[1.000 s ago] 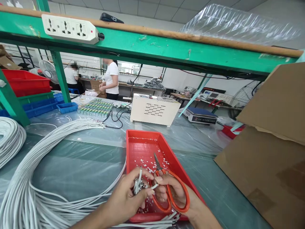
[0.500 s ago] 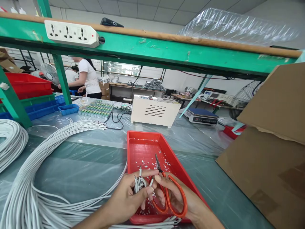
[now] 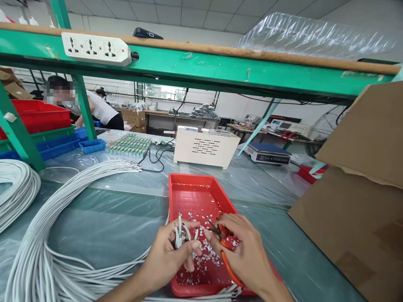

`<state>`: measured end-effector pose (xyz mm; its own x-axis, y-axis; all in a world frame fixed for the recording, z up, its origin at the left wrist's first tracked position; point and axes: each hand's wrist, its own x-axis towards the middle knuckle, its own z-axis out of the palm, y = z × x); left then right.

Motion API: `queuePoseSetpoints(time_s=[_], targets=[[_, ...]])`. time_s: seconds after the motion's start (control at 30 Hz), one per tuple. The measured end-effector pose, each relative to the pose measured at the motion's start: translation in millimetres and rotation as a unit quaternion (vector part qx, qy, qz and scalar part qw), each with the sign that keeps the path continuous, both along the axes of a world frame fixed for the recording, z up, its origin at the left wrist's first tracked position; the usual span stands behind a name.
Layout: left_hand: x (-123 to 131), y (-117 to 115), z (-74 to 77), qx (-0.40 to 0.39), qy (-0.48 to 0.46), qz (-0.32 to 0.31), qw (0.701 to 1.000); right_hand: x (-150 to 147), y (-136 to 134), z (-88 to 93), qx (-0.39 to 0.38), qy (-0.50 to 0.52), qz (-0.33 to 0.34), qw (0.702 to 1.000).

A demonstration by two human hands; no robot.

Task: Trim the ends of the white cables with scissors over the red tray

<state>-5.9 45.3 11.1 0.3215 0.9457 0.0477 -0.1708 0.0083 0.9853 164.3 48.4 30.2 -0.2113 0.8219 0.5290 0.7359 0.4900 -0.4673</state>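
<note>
My left hand (image 3: 174,249) is closed round several white cable ends (image 3: 180,233), whose dark tips poke up above the fingers. Orange-handled scissors (image 3: 229,266) are in my right hand (image 3: 244,247), with the dark blades pointing left toward the cable ends. Thumb and forefinger of the right hand sit close to the blades. Both hands are over a red tray (image 3: 192,179) strewn with small white scraps (image 3: 206,253). A long bundle of white cables (image 3: 34,247) curves across the table at the left, and more cable lies along the tray's near edge.
A cream metal box (image 3: 206,147) stands behind the tray, with a scale (image 3: 267,153) to its right. Cardboard (image 3: 352,209) rises at the right. A green shelf beam (image 3: 220,63) crosses above. A person in a white shirt (image 3: 103,113) bends beyond the table.
My right hand has turned the scissors from pointing up to pointing left, with its grip shifted toward the blades. The left hand still holds the cable ends. The person behind has bent down.
</note>
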Motion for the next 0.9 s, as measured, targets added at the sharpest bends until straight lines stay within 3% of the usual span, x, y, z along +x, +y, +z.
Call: queuePoseSetpoints(time_s=[0.13,0.4,0.9], targets=[[0.4,1.0,0.2,-0.005,-0.002,0.009,1.0,1.9,2.0,-1.1,0.074,-0.072,0.002,0.995],[-0.6,1.0,-6.7,0.005,-0.008,0.019,1.0,0.8,0.5,0.6,0.063,-0.114,-0.003,0.991],[-0.6,1.3,0.2,0.008,0.023,0.017,1.0,6.0,-2.0,5.4,0.103,-0.177,0.004,0.979]])
